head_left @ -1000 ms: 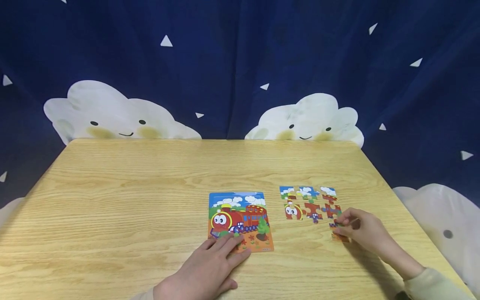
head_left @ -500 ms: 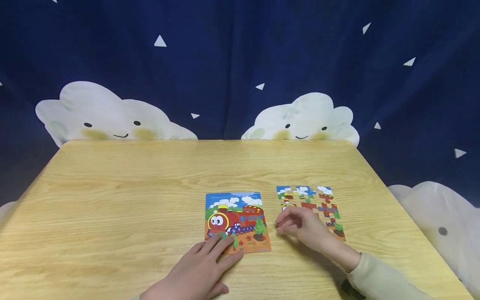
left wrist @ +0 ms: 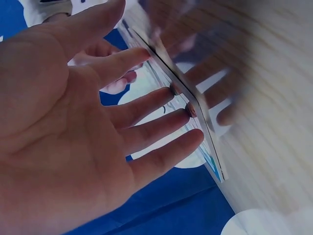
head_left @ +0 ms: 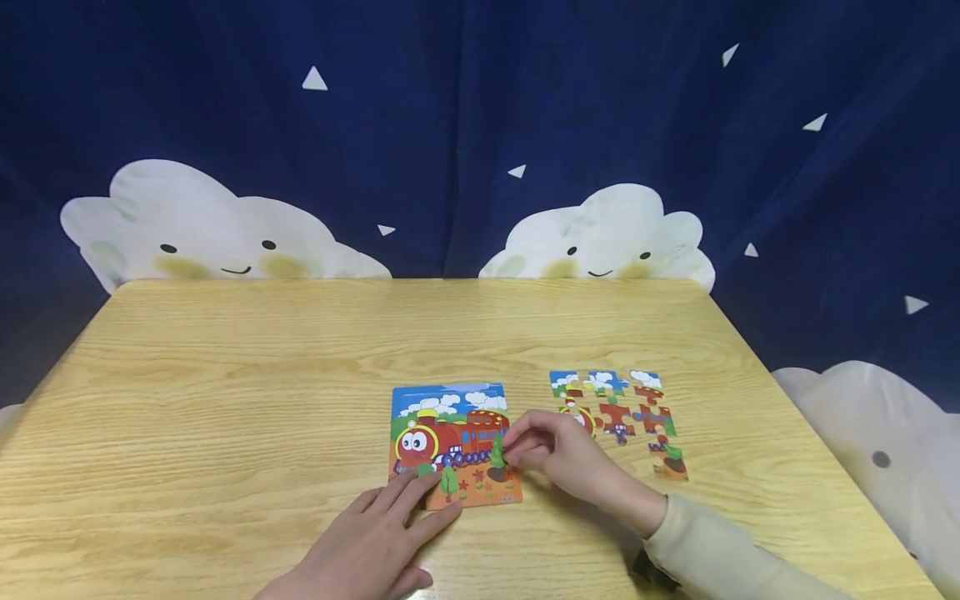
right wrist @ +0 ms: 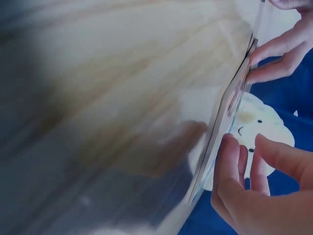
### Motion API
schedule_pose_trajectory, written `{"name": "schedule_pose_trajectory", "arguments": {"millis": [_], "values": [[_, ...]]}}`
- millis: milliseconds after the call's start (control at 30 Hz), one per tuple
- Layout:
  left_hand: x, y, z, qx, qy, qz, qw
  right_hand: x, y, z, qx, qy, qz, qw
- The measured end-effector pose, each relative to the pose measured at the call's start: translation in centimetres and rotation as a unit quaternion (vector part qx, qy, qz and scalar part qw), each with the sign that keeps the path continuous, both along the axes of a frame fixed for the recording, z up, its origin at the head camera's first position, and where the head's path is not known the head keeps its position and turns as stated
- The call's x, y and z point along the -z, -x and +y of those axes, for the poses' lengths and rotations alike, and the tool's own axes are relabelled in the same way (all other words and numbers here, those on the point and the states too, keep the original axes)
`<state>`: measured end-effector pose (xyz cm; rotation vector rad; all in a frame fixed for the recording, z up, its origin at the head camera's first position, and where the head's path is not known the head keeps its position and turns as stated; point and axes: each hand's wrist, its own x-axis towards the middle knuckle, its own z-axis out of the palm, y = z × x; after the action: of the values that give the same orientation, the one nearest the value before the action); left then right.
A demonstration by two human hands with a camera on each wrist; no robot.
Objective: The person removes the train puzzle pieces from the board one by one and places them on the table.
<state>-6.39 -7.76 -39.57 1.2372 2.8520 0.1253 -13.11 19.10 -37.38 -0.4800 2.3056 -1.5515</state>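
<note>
A jigsaw board (head_left: 420,408) with a red train picture lies flat on the table. My left hand (head_left: 367,533) rests its spread fingertips on the board's lower left corner. At the board's right edge is my right hand (head_left: 570,462), its fingers bent. In the right wrist view, the index fingertip (right wrist: 228,142) is at the board's edge, and the thumb stands apart with nothing between. Several jigsaw pieces, among them a red one (head_left: 617,418) and a tree piece (head_left: 672,462), lie loosely arranged to the right. My right hand partly hides the train-face piece (head_left: 572,417).
The wooden table (head_left: 225,400) reaches back to a dark blue curtain (head_left: 420,108) printed with white clouds and triangles. Its left and right edges slant away on both sides.
My right hand has left the tree piece and moved left to the board's edge. The board has slid a little left, with my left hand still on it.
</note>
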Motion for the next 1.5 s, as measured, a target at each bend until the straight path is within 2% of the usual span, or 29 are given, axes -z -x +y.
{"name": "schedule_pose_trajectory", "arguments": {"millis": [233,433,667,767,833,933,1000,1233,1500], "values": [[0.0,0.0,0.0,0.003,0.001,0.026,0.9997,0.1,0.0,-1.7,-0.017,0.013,-0.043,0.9989],[0.0,-0.1,0.0,0.010,0.006,0.074,0.9972,0.1,0.0,-2.3,-0.002,0.024,-0.060,0.9979],[-0.1,-0.1,-0.1,0.021,0.003,0.094,0.9953,0.3,-0.1,-2.8,-0.004,0.007,-0.072,0.9973],[-0.2,0.0,-0.1,0.022,0.002,0.098,0.9950,0.4,-0.2,-3.5,-0.023,-0.017,-0.037,0.9989],[-0.2,0.0,-0.1,0.022,0.001,0.096,0.9951,0.4,-0.4,-4.0,-0.034,-0.040,0.006,0.9986],[-0.3,0.0,-0.1,0.019,0.000,0.092,0.9956,0.5,-0.5,-4.5,-0.041,-0.071,0.062,0.9947],[-0.3,0.0,-0.1,0.019,-0.002,0.095,0.9953,0.4,-0.5,-4.8,-0.046,-0.080,0.079,0.9926],[-0.3,0.0,-0.1,0.017,-0.007,0.092,0.9955,0.6,-0.5,-4.5,-0.050,-0.114,0.104,0.9868],[-0.4,-0.1,0.0,0.017,-0.012,0.102,0.9946,0.6,-0.4,-1.8,-0.032,-0.118,0.106,0.9868]]}}
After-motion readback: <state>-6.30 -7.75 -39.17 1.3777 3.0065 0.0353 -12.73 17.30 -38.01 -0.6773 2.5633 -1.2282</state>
